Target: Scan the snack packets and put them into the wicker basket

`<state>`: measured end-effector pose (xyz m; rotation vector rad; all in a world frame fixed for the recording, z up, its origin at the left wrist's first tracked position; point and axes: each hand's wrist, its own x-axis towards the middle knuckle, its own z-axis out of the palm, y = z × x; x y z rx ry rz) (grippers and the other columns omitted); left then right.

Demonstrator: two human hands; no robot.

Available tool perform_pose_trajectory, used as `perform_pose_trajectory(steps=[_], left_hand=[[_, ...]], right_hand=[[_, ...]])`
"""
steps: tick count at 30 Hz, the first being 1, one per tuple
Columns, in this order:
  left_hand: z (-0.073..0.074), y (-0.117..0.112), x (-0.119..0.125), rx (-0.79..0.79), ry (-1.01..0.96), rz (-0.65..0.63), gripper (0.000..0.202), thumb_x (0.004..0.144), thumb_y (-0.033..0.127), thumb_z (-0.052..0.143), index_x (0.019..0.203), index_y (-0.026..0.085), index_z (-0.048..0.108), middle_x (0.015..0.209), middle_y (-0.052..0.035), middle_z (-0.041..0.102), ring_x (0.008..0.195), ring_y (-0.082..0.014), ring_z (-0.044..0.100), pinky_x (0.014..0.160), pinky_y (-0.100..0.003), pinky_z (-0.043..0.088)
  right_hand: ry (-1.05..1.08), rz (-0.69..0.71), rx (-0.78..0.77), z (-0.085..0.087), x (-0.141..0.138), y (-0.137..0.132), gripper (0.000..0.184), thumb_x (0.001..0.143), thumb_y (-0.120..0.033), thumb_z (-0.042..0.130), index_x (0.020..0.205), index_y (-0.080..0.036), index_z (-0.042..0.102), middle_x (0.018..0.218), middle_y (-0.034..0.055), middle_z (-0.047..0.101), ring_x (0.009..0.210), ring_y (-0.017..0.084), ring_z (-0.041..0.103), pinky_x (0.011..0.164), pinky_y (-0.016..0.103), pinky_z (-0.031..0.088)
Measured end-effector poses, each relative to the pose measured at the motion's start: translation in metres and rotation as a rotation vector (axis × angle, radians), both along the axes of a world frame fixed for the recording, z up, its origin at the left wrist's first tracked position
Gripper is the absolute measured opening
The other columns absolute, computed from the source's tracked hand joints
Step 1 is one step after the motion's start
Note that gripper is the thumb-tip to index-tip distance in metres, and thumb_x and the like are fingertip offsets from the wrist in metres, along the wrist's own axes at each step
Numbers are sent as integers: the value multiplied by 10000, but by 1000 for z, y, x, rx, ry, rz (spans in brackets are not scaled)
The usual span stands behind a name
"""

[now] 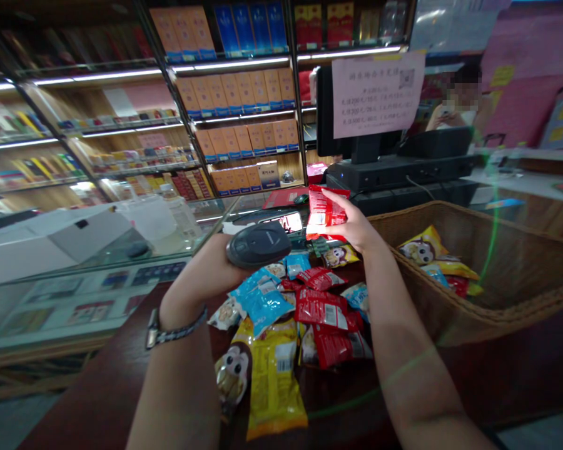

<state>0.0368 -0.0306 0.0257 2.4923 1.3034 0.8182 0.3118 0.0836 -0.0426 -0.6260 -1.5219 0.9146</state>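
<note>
My left hand is closed round a dark handheld barcode scanner, its head turned to the right. My right hand grips a red snack packet and holds it upright just right of the scanner's head, lit by its glow. Below both hands lies a heap of snack packets in red, blue and yellow on a dark red counter. A watch sits on my left wrist.
A wicker basket at the right holds a few more packets. Behind it stand a cash register and a monitor with a pink paper notice. Glass display cases and lit shelves of boxes fill the left. A person sits at the far right.
</note>
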Motion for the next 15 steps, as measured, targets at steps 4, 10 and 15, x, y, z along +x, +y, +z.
perform_pose_trajectory(steps=[4,10,15], left_hand=[[-1,1,-2,-4,0,-14,313,736,164,688,1044,152,742,901,-23,783,786,-156,653,787,-272,542],[-1,0,-3,-1,-30,-26,286,766,226,714,1047,182,735,982,-16,781,850,-160,673,846,-280,539],[-1,-1,-3,-3,-24,-16,340,755,246,739,1093,210,732,1054,-15,775,912,-165,680,891,-283,528]], right_hand=[[1,1,-20,0,1,0,950,552,-184,857,1424,-258,490,1394,68,576,1188,269,608,1017,400,517],[-18,22,22,-3,3,2,900,566,-136,824,1398,-279,509,1385,51,574,1133,251,629,988,403,541],[-54,-13,22,-2,2,4,892,567,-142,804,1395,-276,500,1356,61,582,1086,253,641,956,420,555]])
